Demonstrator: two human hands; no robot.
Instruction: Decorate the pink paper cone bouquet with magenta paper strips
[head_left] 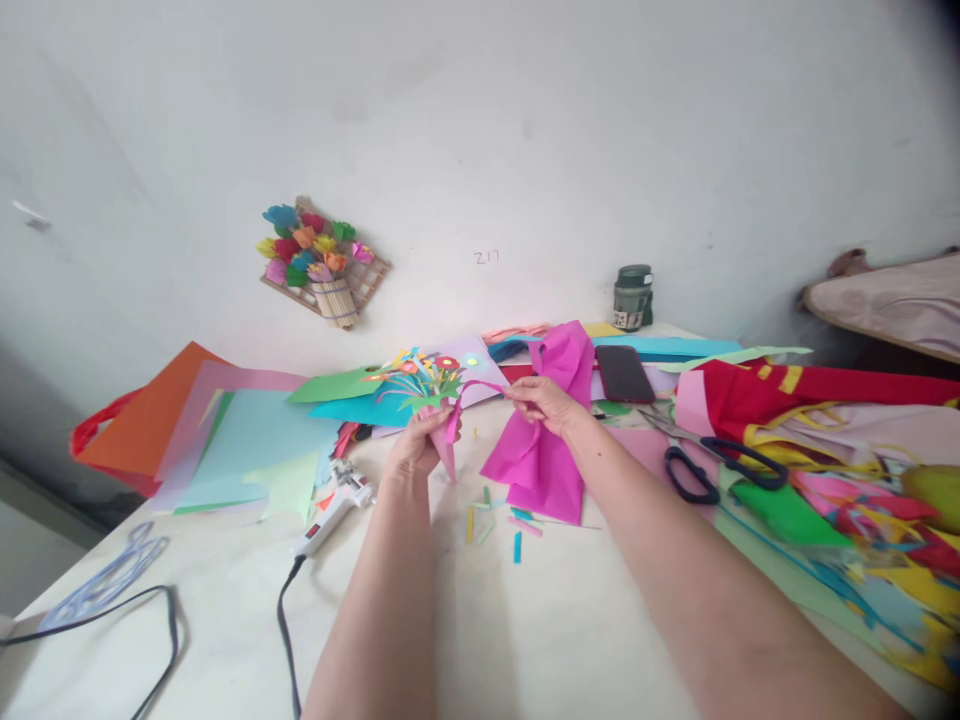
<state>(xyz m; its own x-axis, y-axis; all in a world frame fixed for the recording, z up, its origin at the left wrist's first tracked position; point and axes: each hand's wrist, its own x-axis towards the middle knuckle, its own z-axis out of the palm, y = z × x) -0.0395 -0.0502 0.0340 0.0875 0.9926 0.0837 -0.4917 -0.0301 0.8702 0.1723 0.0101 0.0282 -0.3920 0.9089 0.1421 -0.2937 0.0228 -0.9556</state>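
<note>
A small paper flower bouquet (431, 385), wrapped in a pink paper cone (448, 462), is gripped low down by my left hand (420, 443). A magenta paper strip (484, 386) runs from the cone to my right hand (541, 400), whose fingers pinch its free end. The strip arches slightly between the two hands. Below and behind my right hand lies a crumpled magenta sheet (555, 470), partly covered by my wrist. Small cut paper bits (517, 547) are scattered on the table in front of the bouquet.
Left of my arms sits a white glue gun (326, 523) with a black cord. Coloured sheets (247, 430) spread along the left. To the right are a phone (625, 374), scissors (720, 458) and piled scraps (885, 530). A jar (633, 298) stands by the wall.
</note>
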